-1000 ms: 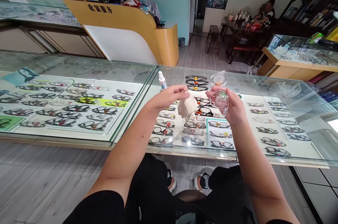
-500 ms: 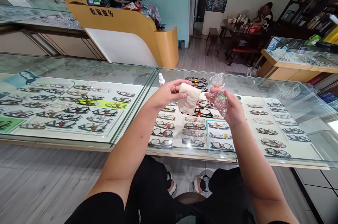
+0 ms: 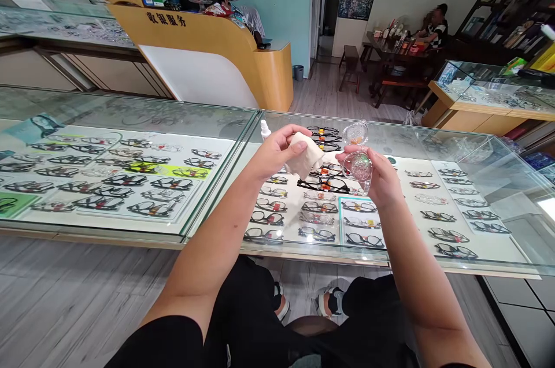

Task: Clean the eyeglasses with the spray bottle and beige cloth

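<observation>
My left hand (image 3: 281,151) grips a cream cloth (image 3: 306,156) between thumb and fingers, above the glass display case. To its right, my right hand (image 3: 381,174) holds a clear, round, glittery case (image 3: 358,165) that has a second round part (image 3: 355,133) at its upper side. The cloth and the glittery case are apart. Just behind my left hand stands a white bottle (image 3: 265,129), its lower part hidden by the hand. Rows of eyeglasses (image 3: 318,234) lie under the glass below both hands.
Another glass case (image 3: 130,229) with eyeglasses adjoins on the left. Beyond are a wooden counter (image 3: 273,79) with a person (image 3: 217,1) behind it, a bench (image 3: 352,59), and a person (image 3: 436,27) at a dark table. A smaller display case (image 3: 485,107) stands at right.
My left hand has bunched the cloth up more, and the cloth has shifted slightly left and up, away from the glittery case. My right hand has barely moved.
</observation>
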Motion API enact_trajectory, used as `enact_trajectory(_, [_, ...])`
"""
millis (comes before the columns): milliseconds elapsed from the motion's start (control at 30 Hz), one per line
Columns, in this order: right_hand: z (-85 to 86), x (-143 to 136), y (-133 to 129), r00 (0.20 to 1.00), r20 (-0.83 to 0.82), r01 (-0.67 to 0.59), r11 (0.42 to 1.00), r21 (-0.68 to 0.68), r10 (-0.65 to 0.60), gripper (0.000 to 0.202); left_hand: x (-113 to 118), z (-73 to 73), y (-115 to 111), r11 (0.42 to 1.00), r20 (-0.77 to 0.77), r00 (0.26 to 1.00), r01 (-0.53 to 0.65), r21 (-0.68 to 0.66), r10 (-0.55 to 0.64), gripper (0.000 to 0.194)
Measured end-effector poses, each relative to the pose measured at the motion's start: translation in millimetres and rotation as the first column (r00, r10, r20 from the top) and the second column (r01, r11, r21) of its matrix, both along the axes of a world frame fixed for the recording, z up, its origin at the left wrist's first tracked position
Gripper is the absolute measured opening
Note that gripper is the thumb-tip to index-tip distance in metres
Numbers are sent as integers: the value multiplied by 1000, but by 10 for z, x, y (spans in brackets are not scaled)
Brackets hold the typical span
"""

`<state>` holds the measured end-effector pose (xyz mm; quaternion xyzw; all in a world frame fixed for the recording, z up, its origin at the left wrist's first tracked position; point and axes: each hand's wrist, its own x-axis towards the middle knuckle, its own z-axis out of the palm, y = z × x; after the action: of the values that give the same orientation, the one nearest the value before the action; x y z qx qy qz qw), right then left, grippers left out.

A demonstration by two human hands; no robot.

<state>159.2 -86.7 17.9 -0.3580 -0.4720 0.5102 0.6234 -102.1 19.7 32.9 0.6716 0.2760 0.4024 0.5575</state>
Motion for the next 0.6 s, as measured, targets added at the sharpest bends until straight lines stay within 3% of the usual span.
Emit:
enact_trajectory(167, [-8,-9,2,999,28,-41,999,13,41,39,44,-36,1,999,99,995,-25,30,22,52])
enact_trajectory(333, [-25,-11,7,997,43,-70,997,15,69,38,40,-26,6,985,212,976,73,-157,-39,69])
enact_trajectory(433, [-19,-13,4,996,41,-79,997,20,78,37,30,4,-3,973,235,970,111,-201,-62,71])
enact_trajectory(600, [-7,-14,-6,996,51,-76,997,21,75,36,60,-8,23,972,226,974,27,-235,27,60])
